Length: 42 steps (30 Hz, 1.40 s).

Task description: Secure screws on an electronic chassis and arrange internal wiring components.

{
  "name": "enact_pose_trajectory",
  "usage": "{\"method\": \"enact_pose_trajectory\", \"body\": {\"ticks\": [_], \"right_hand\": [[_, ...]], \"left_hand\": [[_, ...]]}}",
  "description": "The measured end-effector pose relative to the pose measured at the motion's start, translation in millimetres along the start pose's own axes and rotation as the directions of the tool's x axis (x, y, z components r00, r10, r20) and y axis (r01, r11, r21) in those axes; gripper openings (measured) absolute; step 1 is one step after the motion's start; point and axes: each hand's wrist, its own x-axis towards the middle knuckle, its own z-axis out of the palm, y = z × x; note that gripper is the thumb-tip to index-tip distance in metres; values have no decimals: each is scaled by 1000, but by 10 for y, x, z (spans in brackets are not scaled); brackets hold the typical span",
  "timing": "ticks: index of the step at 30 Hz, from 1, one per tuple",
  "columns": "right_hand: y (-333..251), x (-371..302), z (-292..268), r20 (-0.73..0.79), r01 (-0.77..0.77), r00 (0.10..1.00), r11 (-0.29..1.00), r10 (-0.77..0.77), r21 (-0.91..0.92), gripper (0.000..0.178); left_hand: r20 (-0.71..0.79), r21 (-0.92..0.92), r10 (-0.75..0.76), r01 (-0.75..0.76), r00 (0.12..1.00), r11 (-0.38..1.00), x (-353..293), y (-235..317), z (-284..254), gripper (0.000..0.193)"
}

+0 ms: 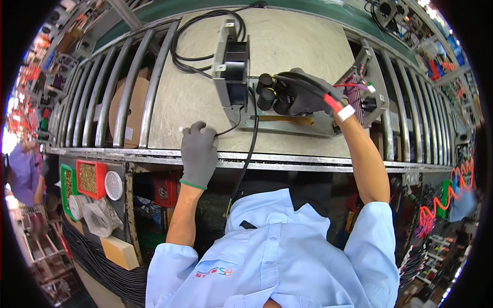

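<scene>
My left hand (199, 156), in a grey glove with a green cuff, is closed at the fingertips on a thin black wire (230, 130); a small white end shows beside the fingers. This wire runs to a metal-framed electrical unit (229, 72) with an upright black fan-like part. My right hand (313, 95), also gloved, reaches over the unit's right half, beside several black cylindrical capacitors (266, 98). Its fingers are mostly hidden, so any grip there is unclear. A red and white piece (339, 107) lies across the right wrist. Colored wires with a white connector (371, 89) stick out at the unit's right end.
The unit rests on a pale board (172, 113) over a roller conveyor (118, 97). A coiled black cable (177, 49) lies behind it. At lower left are a red bin of small metal parts (91, 178), a green bin (67, 187) and black cables (102, 262). Another person stands far left.
</scene>
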Motion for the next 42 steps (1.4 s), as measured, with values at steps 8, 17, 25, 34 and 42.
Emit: {"method": "enact_pose_trajectory", "body": {"ticks": [8, 17, 25, 34, 42], "right_hand": [[-250, -305, -170, -102, -86, 991, 996, 84, -11, 59], [-295, 283, -95, -378, -236, 900, 972, 218, -4, 39], [-272, -935, 88, -384, 212, 907, 975, -172, 63, 27], [-154, -956, 389, -734, -61, 643, 970, 218, 235, 41], [-208, -404, 279, -638, 117, 770, 982, 5, 148, 37]], "left_hand": [[630, -553, -132, 561, 766, 616, -201, 558, -559, 19], [703, -671, 23, 652, 711, 352, -17, 1246, -105, 24], [600, -778, -93, 607, 795, 161, 83, 1381, 169, 28], [363, -824, -172, 402, 916, 399, 302, 1413, 337, 33], [391, -864, -155, 420, 907, 278, 528, 1245, 328, 30]]}}
